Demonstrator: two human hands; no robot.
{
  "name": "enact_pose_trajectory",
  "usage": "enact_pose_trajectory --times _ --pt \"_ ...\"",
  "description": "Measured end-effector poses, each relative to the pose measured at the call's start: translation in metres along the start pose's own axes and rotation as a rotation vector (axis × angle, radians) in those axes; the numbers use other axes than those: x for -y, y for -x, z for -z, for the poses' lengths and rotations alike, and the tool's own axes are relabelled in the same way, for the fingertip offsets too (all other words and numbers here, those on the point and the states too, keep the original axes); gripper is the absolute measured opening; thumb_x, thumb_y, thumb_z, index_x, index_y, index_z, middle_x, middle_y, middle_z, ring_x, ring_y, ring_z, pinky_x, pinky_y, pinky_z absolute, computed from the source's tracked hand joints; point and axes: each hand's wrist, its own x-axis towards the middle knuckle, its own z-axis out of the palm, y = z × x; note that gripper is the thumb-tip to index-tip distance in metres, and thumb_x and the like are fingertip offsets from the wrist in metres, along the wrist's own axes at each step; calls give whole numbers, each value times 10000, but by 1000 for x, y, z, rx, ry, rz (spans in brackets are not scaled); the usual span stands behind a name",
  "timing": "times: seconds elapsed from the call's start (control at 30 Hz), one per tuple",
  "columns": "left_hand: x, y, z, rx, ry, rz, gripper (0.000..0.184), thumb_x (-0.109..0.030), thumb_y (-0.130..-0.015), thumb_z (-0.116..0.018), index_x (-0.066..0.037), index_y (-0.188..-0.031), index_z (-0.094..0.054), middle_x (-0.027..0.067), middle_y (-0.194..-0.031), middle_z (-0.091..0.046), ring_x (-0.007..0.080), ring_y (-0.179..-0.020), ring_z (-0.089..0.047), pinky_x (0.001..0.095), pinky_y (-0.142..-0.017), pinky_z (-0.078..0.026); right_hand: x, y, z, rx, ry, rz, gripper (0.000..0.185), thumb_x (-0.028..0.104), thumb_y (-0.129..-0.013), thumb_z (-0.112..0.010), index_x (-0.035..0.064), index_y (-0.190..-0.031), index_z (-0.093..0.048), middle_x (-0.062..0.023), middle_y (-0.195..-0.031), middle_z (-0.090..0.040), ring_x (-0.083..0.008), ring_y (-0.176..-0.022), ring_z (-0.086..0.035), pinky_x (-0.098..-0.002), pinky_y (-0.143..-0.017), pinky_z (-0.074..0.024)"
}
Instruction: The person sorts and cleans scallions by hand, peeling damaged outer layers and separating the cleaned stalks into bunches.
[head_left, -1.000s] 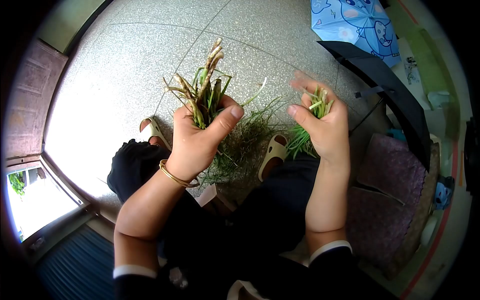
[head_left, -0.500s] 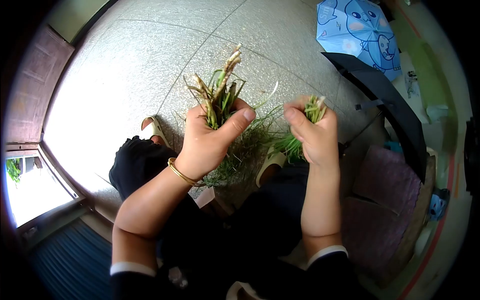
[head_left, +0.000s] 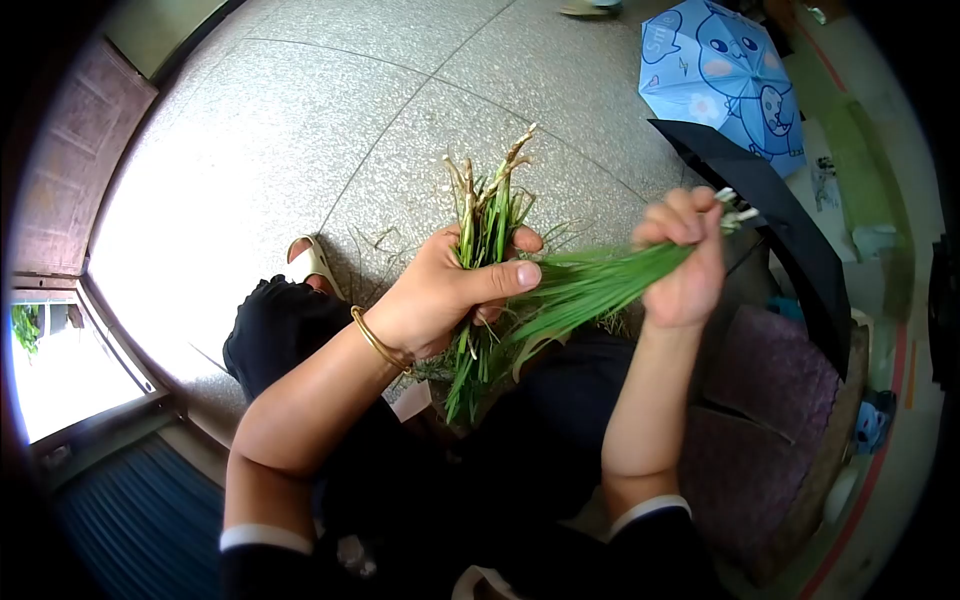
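Note:
My left hand (head_left: 450, 290), with a gold bangle at the wrist, is closed around an untidy bundle of green stalks (head_left: 490, 225) with brownish ends pointing up and leaves hanging below. My right hand (head_left: 685, 255) grips a cleaner green bunch (head_left: 600, 290) near its pale ends, which stick out past the fingers. The leaves of that bunch stretch leftward to my left hand's fingertips and overlap the other bundle. Loose grass (head_left: 375, 250) lies on the floor behind and below my hands, partly hidden by them.
A black umbrella (head_left: 790, 230) and a blue cartoon umbrella (head_left: 730, 80) stand open at the right, above a purple padded seat (head_left: 770, 380). A pale slipper (head_left: 316, 265) is on my left foot. Someone's shoe (head_left: 590, 8) shows at the top edge.
My right hand has risen and moved right, and its bunch now lies sideways toward my left hand. My left hand has shifted right and lower with its bundle. A shoe has appeared at the top.

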Motion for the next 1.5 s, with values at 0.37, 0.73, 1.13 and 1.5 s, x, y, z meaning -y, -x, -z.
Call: enact_pose_trajectory --times 0.37,0.73,1.13,1.5 --pt "8 -5 -1 92 -63 -9 401 -346 -914 -417 31 -980 -535 27 -673 -507 73 -475 -411 191 -436 -344 -30 6 -19 -356 808 1 184 158 -819 -591 7 -921 -612 61 -496 -400 -21 -387 -309 -162 -353 -234" --pt "12 -1 -7 144 -178 105 497 -412 -916 -360 33 -991 -568 16 -609 -480 72 -475 -391 196 -435 -312 -40 6 -25 -313 645 -231 162 148 -736 -678 27 -809 -598 41 -588 -509 -9 -436 -373 -155 -379 -256" --pt "16 -7 -2 113 -110 122 561 -456 -910 -311 43 -1062 -517 40 -627 -489 90 -450 -398 199 -417 -325 -27 9 -25 -179 698 -272 105 45 -722 -655 29 -798 -585 0 -665 -556 -64 -512 -502 -178 -448 -424" --pt "7 -11 6 40 -245 170 277 -120 -762 -638 23 -978 -539 -19 -550 -459 63 -422 -398 186 -392 -305 10 4 3 -389 295 172 65 124 -863 -517 63 -874 -498 51 -597 -343 -42 -487 -318 -180 -419 -266"
